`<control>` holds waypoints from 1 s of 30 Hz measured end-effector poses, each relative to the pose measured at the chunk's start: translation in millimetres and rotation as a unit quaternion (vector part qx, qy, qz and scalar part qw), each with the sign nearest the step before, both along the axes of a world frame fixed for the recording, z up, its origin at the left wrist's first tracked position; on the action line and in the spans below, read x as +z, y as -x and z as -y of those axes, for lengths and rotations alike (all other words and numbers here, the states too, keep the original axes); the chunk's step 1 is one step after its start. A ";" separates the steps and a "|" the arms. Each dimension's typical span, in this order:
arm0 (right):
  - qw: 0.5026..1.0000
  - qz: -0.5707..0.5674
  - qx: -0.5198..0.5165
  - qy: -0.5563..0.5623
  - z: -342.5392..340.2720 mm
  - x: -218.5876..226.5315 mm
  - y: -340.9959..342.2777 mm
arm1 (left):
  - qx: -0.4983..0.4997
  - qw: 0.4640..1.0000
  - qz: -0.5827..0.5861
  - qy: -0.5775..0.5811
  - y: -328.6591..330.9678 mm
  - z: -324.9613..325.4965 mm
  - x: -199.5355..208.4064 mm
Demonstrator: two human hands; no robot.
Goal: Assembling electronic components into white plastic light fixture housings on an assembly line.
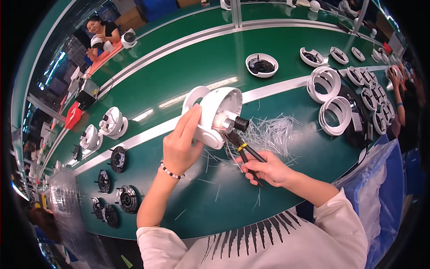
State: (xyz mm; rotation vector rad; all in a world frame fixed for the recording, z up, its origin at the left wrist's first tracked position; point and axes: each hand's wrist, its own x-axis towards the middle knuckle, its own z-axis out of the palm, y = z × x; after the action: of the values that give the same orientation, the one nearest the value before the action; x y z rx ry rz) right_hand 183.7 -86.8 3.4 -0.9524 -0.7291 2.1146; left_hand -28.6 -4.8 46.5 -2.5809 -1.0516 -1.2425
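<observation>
My left hand (182,142) grips a white rounded camera housing (207,117), tilted so that its open side faces right. Inside it show a silvery cylinder and a black ribbed lens barrel (242,123). My right hand (268,169) is closed round the dark handles of a pair of cutting pliers (244,148) with yellow bands. The jaws of the pliers are at the lower edge of the housing, beside thin wires or ties; exactly what lies between them is too small to tell. Behind the pliers, a heap of clear cut plastic strips (275,134) lies on the green table.
White rings (335,116) are stacked at the right, near rows of white shells (380,121). Several black round parts (127,198) lie at the left, below white housings (113,123). One white shell (262,60) rests on the far belt. A co-worker (105,33) sits across, far left.
</observation>
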 end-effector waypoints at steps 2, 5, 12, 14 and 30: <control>0.999 -0.030 -0.019 0.003 4.3 -2.9 -2.3 | -0.009 1.000 -0.001 0.009 -4.8 -0.8 1.2; 0.998 -0.058 -0.032 0.008 14.6 -3.9 -9.6 | -0.013 1.000 0.001 0.003 -9.7 -10.0 0.7; 0.992 -0.121 -0.024 -0.036 57.5 -11.4 -17.4 | 0.129 0.973 0.170 0.085 6.3 -87.6 -30.2; 0.992 -0.118 -0.016 -0.049 74.0 -11.5 -12.2 | 0.157 0.920 0.299 0.201 7.4 -121.8 -40.2; 0.997 -0.020 -0.014 -0.070 68.1 -6.6 -1.3 | -0.028 0.633 0.623 0.459 74.4 -122.5 -98.1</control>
State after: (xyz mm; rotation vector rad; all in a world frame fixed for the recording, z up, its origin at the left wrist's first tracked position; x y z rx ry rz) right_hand 184.9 -154.9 -3.2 -0.8364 -0.8274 2.0240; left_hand -103.0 117.7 -51.6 -1.6911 -2.2152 -3.3954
